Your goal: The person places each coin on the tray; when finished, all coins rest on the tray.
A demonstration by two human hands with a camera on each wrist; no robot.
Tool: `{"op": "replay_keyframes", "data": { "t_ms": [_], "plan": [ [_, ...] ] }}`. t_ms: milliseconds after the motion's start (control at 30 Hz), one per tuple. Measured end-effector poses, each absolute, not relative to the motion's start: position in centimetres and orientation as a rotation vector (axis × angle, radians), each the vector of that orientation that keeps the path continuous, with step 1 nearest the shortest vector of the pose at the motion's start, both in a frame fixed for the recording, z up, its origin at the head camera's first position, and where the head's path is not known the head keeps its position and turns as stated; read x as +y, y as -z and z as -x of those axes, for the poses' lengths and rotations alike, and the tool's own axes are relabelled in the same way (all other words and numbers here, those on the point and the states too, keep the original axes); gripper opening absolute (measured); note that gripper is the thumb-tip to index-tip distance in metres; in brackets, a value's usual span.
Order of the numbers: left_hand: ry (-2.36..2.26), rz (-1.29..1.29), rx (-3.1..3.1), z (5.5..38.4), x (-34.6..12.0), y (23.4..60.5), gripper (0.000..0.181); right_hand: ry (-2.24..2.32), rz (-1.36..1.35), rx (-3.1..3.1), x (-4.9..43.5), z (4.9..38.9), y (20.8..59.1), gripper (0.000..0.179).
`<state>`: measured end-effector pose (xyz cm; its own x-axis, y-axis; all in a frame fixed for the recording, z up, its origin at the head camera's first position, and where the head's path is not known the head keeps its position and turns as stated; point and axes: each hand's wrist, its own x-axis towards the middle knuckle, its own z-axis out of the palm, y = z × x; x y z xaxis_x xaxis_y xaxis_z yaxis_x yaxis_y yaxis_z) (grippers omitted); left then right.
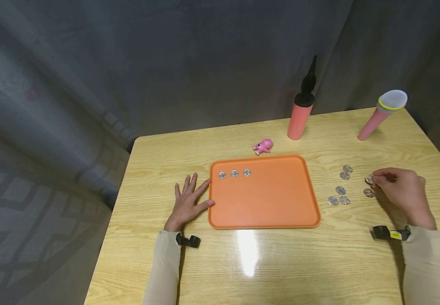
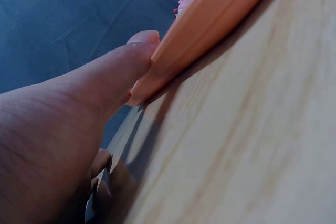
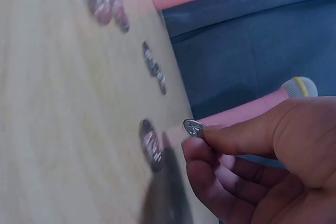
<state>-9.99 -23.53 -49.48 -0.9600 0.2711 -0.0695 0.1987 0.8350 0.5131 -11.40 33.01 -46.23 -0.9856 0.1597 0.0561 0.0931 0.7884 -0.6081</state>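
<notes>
My right hand [image 1: 401, 192] pinches a silver coin [image 3: 193, 128] between thumb and fingers, raised off the table at the right. Just below it lies another coin [image 1: 369, 193]. Several more coins [image 1: 341, 190] lie between that hand and the orange tray [image 1: 265, 227]. Three coins sit in a row along the tray's upper left, the middle one [image 1: 234, 173] among them. With fingers spread, my left hand [image 1: 187, 205] rests at the tray's left side. Its thumb [image 2: 113, 72] touches the outside of the rim.
A pink toy figure [image 1: 263, 146] lies behind the tray. Farther back stand a pink and black hand pump [image 1: 300, 116] and a pink microphone [image 1: 376, 120]. A dark curtain [image 1: 220, 63] hangs behind the wooden table [image 1: 288, 267].
</notes>
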Motion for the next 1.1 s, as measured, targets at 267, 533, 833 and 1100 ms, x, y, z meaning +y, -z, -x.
{"op": "replay_keyframes", "data": {
  "t_ms": [267,533,833,1100],
  "plan": [
    [-0.768,-0.368,2.876,10.1,-23.7,49.8,0.072,-1.169,0.19,-2.835,31.7,11.6,44.9,0.026],
    [-0.763,-0.37,2.878,10.2,-23.6,49.7,0.073,-1.272,0.159,-2.804,29.9,12.4,43.9,0.024],
    [-0.769,-0.372,2.885,10.2,-23.6,49.7,0.073,-1.38,0.05,-2.758,27.9,13.4,43.2,0.022],
    [-0.75,-0.357,2.867,10.2,-23.7,49.8,0.072,-1.478,-0.043,-2.71,25.5,14.6,42.9,0.022]
  ]
}}
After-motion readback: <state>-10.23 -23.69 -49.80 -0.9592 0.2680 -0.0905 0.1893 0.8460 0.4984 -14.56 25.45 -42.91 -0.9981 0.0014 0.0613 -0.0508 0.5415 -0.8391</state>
